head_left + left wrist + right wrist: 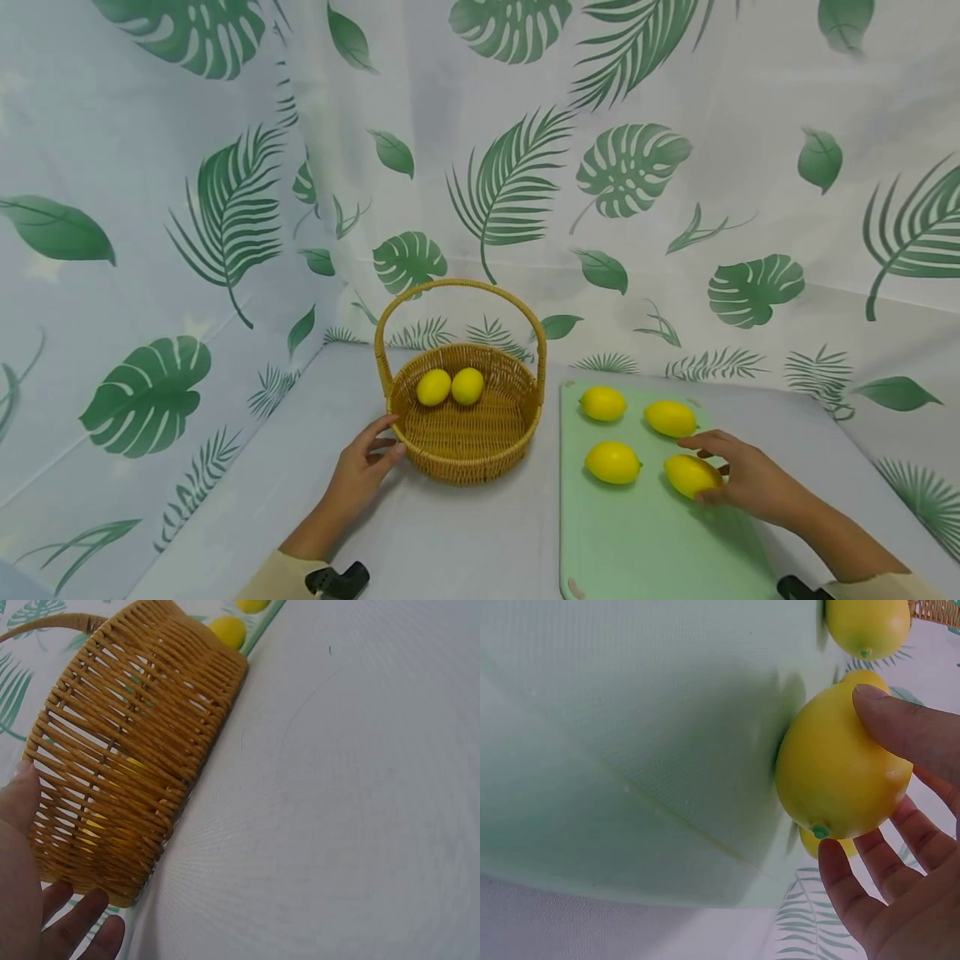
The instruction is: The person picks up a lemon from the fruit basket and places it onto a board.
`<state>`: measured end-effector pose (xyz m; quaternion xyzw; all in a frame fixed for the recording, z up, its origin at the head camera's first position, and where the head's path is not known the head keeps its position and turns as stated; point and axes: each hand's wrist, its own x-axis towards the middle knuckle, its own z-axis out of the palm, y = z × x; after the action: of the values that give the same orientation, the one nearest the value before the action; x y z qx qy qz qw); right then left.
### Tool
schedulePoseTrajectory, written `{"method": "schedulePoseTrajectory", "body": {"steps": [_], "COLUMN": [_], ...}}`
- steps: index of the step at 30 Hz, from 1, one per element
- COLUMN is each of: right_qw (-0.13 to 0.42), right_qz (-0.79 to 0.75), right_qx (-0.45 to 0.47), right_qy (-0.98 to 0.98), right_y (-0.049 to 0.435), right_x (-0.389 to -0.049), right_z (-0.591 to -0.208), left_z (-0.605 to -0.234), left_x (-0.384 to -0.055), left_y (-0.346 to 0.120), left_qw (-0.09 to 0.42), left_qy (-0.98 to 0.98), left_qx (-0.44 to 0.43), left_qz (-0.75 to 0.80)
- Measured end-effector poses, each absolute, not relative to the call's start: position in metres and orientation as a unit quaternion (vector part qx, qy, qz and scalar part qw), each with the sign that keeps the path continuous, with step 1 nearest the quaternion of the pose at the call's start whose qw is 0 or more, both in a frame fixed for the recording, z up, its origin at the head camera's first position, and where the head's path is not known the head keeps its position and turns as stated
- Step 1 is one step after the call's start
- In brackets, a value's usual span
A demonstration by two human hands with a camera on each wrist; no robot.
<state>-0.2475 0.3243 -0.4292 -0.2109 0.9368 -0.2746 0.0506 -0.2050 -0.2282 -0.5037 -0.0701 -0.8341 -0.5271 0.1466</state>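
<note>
On the left stands a brown wicker basket (465,467) with a tall arched handle; two yellow lemons (434,387) lie inside it. My left hand (362,471) touches the basket's left side near the rim, its fingers loosely spread. In the left wrist view the thumb (21,791) lies against the rim. My right hand (757,479) holds a lemon (690,476) on the green cutting board (645,542), thumb on one side and fingers on the other. The right wrist view shows this lemon (840,765) with its green stem tip.
Several more lemons rest on the board: a front left one (613,462), a back left one (603,403) and a back right one (671,418). A whitish cloth (465,542) covers the table. Leaf-printed curtains (510,208) stand behind and at the sides.
</note>
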Motion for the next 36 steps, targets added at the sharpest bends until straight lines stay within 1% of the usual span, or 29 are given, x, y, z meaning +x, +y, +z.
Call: {"method": "schedulePoseTrajectory", "body": {"steps": [11, 21, 36], "right_qw": [0.061, 0.031, 0.049], "right_qz": [-0.28, -0.269, -0.259], "right_qx": [-0.217, -0.218, -0.217], "right_qy": [0.933, 0.938, 0.94], "right_y": [0.3237, 0.3258, 0.3252], "right_x": [-0.2436, -0.2406, -0.2433], "right_z": [-0.4262, -0.4286, -0.4239], "left_z": [-0.5037, -0.5029, -0.5052], "left_x": [-0.2052, -0.2044, -0.2054], "left_y": [-0.2277, -0.227, -0.2277], "left_qw": [0.153, 0.148, 0.148], "left_qy": [-0.83, -0.835, -0.837], "left_qx": [-0.069, -0.066, -0.064], "left_qz": [-0.532, -0.526, -0.524]}}
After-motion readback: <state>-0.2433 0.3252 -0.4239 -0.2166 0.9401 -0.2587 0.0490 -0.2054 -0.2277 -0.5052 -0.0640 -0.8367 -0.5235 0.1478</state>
